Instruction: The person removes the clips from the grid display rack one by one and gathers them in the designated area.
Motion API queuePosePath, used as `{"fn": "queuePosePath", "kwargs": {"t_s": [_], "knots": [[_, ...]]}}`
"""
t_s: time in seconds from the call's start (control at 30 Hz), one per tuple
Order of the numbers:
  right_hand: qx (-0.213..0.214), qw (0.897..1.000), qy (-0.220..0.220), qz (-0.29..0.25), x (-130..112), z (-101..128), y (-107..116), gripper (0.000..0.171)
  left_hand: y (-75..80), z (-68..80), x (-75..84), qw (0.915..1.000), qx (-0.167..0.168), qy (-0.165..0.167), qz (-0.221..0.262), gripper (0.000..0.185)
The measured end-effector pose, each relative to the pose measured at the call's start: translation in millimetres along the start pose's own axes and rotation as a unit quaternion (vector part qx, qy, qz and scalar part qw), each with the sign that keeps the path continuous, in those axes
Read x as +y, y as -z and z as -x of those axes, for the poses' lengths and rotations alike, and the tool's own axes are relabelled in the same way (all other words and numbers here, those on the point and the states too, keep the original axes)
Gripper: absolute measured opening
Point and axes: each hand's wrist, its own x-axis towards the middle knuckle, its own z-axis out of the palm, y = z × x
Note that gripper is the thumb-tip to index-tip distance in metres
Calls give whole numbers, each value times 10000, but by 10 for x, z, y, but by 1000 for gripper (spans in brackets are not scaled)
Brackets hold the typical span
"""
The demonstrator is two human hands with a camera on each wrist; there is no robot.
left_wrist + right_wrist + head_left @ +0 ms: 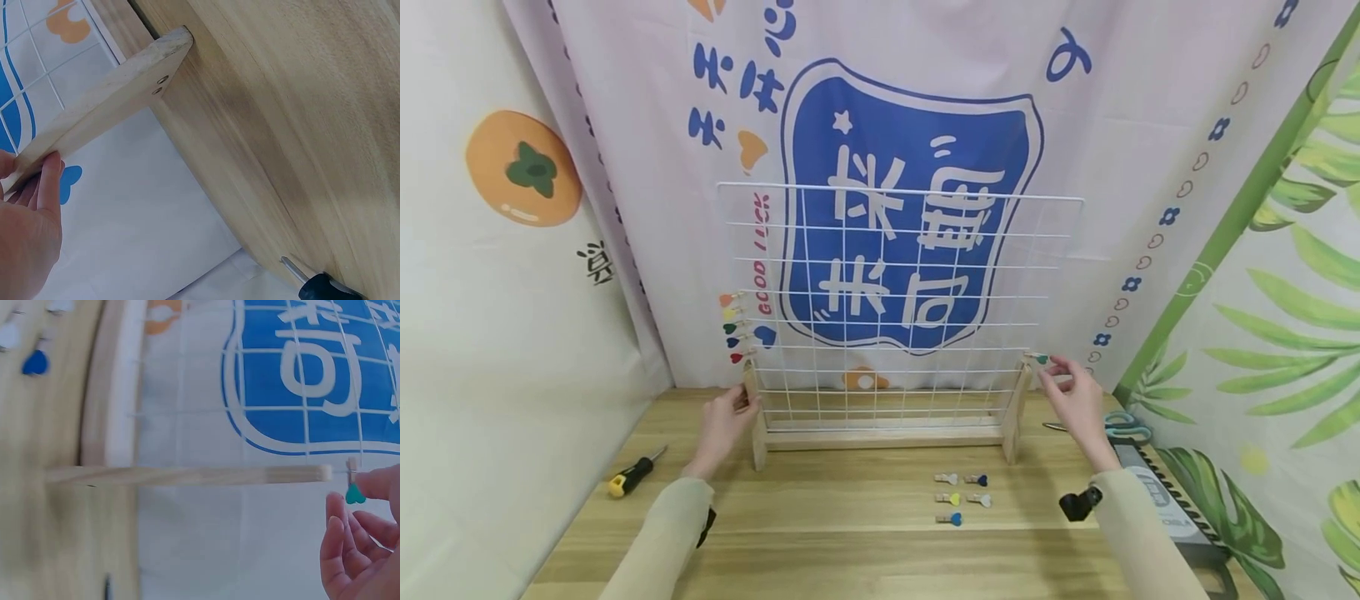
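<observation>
A white wire grid stands upright in a wooden stand. My left hand grips the left wooden post, with thumb and fingers on either side near its top. At the grid's right edge, just above the right post, is a small wooden clothespin with a green heart. My right hand holds this clothespin at its heart end between thumb and index finger; the other fingers are loosely curled. Several heart clothespins, including a red-heart one, are clipped in a column along the left edge.
Several loose heart clothespins, including a blue one, lie in front of the stand. A screwdriver lies at the left. On the right are scissors and a grey-and-black case. A printed curtain hangs behind the grid.
</observation>
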Motion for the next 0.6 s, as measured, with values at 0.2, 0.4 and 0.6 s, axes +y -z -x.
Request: {"fn": "queuePosePath", "kwargs": {"t_s": [0.2,0.4,0.6], "knots": [[-109,9999,20,60,-20,-157,25,33,-27,-4,-26,9999,116,-21,-46,20],[-31,9999,-108,47,-29,-165,39,23,-19,-7,-22,9999,100,-31,-61,23],[169,9997,-148,108,-49,-173,18,18,-13,-7,-29,10000,40,3,-45,25]]}}
